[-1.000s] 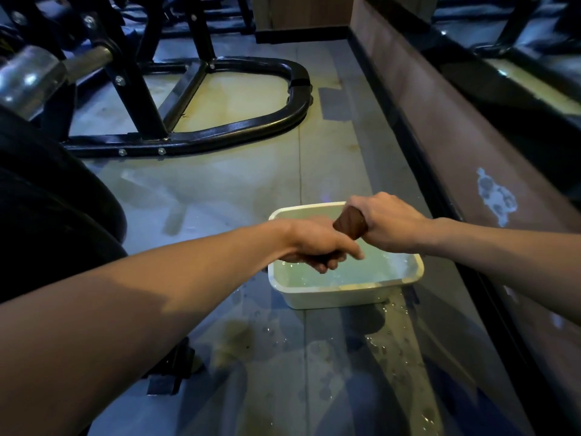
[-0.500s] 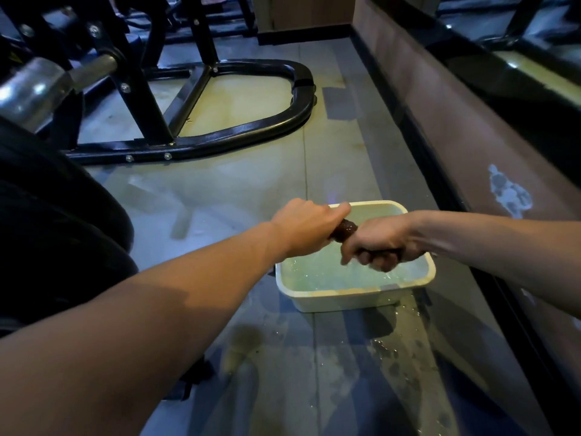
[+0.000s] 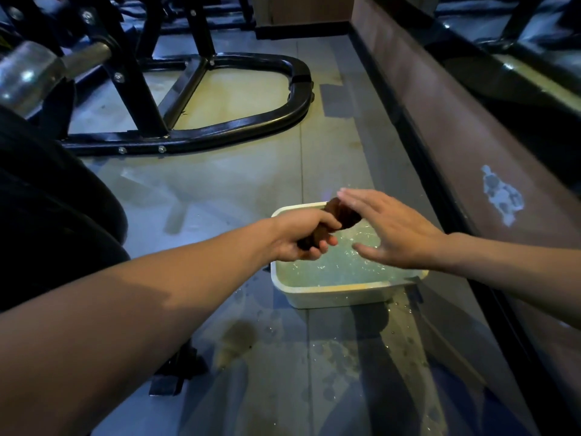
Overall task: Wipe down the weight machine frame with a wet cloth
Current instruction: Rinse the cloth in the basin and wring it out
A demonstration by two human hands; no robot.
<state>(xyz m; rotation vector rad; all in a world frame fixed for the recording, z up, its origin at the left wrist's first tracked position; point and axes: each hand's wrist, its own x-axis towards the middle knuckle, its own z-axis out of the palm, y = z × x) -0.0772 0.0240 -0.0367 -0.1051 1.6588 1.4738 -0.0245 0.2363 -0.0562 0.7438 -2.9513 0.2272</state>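
Observation:
A dark brown wet cloth, twisted into a roll, is gripped by my left hand above a white plastic basin of water on the floor. My right hand hovers just right of the cloth with its fingers straight and spread, holding nothing. The black tubular frame of the weight machine lies on the floor at the upper left, well beyond the basin.
A black weight plate and a chrome bar sleeve fill the left side. A brown low wall runs along the right. Water drops and a wet patch spot the grey floor in front of the basin.
My right hand has let go of the cloth and opened flat. Before, both hands were wringing the cloth over the basin. My left hand still holds it.

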